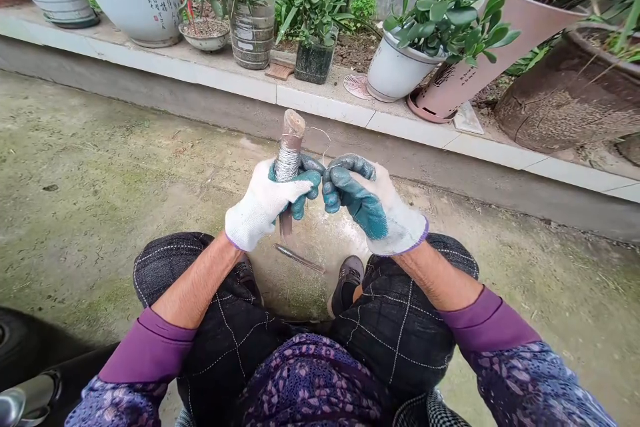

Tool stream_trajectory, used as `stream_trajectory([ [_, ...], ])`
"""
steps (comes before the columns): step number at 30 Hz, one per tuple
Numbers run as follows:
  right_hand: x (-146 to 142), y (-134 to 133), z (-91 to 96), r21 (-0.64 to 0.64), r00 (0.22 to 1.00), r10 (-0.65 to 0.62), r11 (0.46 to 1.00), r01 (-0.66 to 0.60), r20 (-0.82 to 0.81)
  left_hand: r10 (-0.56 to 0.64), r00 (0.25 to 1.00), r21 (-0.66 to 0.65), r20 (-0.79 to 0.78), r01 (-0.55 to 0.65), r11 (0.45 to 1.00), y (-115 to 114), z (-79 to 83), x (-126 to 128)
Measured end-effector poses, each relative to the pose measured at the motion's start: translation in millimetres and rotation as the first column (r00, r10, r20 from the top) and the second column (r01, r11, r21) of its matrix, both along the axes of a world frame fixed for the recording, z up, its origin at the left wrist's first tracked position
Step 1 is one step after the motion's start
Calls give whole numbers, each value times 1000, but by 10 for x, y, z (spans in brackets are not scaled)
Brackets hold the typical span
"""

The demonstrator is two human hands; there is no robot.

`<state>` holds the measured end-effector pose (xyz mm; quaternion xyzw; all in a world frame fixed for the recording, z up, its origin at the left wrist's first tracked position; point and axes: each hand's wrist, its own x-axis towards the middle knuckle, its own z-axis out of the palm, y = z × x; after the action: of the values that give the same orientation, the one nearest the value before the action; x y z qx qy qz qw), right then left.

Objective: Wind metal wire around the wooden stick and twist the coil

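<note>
1. Evidently, wire-handling is underway: the left hand (pixel 274 197) wraps closed round the wire-wound stick (pixel 294 123).
2. At its three o'clock, the right hand (pixel 370 203) pinches loose wire (pixel 328 135), fingertips together.
3. Next likely calls for a steady stick and controlled slack.
4. Rod (pixel 300 258) lies at five; pots (pixel 253 37) stand at twelve.

Shiny metal wire (pixel 287 165) around matt wooden stick (pixel 293 124)

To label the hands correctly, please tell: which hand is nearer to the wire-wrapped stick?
Left. The left hand holds the stick; the right hand is apart from it, to its right.
</note>
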<state>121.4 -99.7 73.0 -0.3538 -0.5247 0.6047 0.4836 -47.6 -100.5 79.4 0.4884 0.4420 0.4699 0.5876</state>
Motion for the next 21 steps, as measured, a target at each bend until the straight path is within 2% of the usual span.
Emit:
stream_trajectory([
  [3, -26, -45, 53, 65, 996, -70, 996, 66, 60, 68, 993, 32, -100, -66, 997, 5, -26, 28],
  [6, -2, -68, 75, 137, 972, -127, 985, 100, 200, 120, 981, 37, -150, -116, 993, 13, -46, 35],
  [8, 53, -75, 82, 265, 926, -207, 956, 123, 316, 141, 979, 22, -146, -139, 990, 19, -50, 23],
  [9, 86, -78, 86, 365, 887, -279, 921, 138, 368, 148, 980, 15, -130, -148, 989, 21, -50, 14],
  [11, 146, -80, 94, 594, 769, -464, 793, 138, 440, 151, 984, 0, -94, -152, 988, 23, -48, 4],
  [13, 177, -66, 91, 759, 625, -611, 650, 44, 487, 151, 986, -23, -74, -153, 988, 22, -48, 12],
  [15, 176, -31, 72, 825, 500, -688, 556, -103, 526, 147, 987, -54, -71, -151, 987, 21, -54, 38],
  [18, 158, 48, 32, 826, 383, -732, 491, -278, 564, 137, 989, -80, -59, -142, 987, 19, -72, 86],
  [21, 168, 97, 12, 815, 333, -751, 465, -346, 570, 123, 991, -62, -47, -126, 990, 11, -83, 101],
])
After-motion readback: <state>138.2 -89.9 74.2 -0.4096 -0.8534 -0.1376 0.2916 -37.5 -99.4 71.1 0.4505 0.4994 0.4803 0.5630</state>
